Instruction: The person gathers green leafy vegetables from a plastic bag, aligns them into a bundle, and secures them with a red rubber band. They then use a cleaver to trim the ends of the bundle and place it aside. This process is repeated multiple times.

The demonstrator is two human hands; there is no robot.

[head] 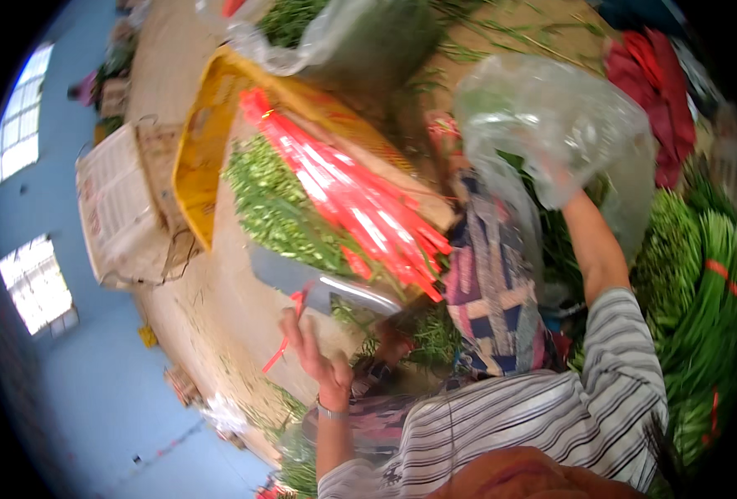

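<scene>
My left hand (318, 355), with a band at the wrist, is raised over the floor and holds a thin red plastic strip (297, 305) at its fingers. My right hand (552, 171) reaches into a clear plastic bag (568, 118) with leafy greens in it; the film blurs its fingers. Between my hands, a bundle of shiny red strips (356, 206) lies across cut green stalks (275, 199), bound near its upper end. A grey curved piece (331, 287) sits below the stalks, nearer my left hand. My patterned trouser leg (493, 280) lies between the strips and the bag.
A yellow plastic crate (203, 143) stands beyond the stalks, with a pale crate (122, 206) farther left. Another open bag of greens (375, 37) is at the top. Long green bunches (705, 312), one tied with a red band, lie to my right, below a red cloth (662, 106).
</scene>
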